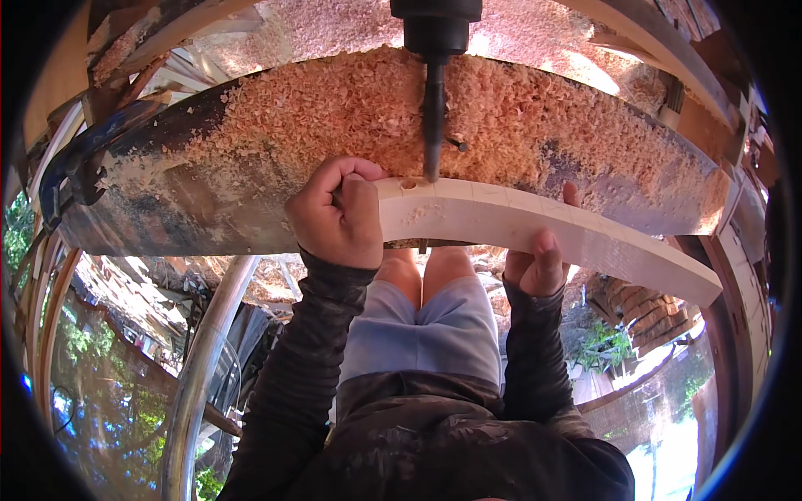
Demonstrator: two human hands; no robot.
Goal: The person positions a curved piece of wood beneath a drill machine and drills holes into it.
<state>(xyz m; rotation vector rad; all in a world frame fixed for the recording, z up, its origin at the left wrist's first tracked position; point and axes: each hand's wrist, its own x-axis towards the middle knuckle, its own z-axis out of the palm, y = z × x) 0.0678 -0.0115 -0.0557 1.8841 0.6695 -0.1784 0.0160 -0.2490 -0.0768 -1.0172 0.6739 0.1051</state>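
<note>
Left hand: curling closed over the left end of a curved wooden piece.
Right hand: gripping farther along, laying a thumb on the near face.
Drill bit: hanging below a black chuck, pointing down at the wood's far edge, just beside a hole.
Wood shavings: heaping behind the wood, covering much of the metal table.
Grey pole: slanting below the table's left half.

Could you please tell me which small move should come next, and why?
Perhaps firm the grip of the left hand and right hand on the curved wooden piece, since the drill bit ends right at the wood's upper face, beside a hole.
</note>
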